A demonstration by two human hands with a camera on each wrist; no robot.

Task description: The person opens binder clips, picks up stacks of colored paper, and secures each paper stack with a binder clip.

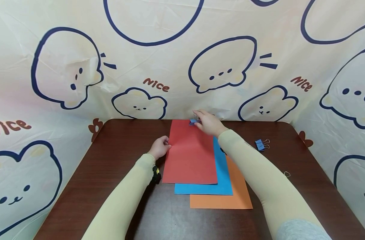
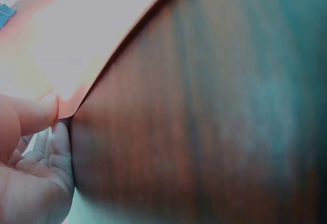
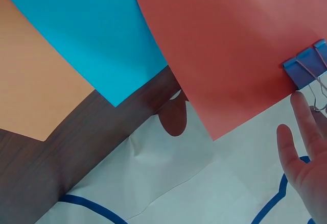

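Note:
A red sheet of paper (image 1: 189, 156) lies uppermost, its far end reaching the back edge of the table. A blue binder clip (image 3: 305, 69) sits on that far edge, biting the red sheet, with wire handles showing. My right hand (image 1: 210, 123) is at the clip, thumb and forefinger at its handles; in the right wrist view two other fingers (image 3: 306, 124) stretch out beside it. My left hand (image 1: 160, 146) pinches the red sheet's left edge, thumb (image 2: 38, 113) on top and fingers beneath.
Under the red sheet, a blue sheet (image 1: 223, 173) and an orange sheet (image 1: 239, 186) stick out to the right and front. Another blue binder clip (image 1: 260, 145) lies on the brown table (image 1: 116, 160) at right. A patterned cloth (image 1: 176, 66) hangs behind the table.

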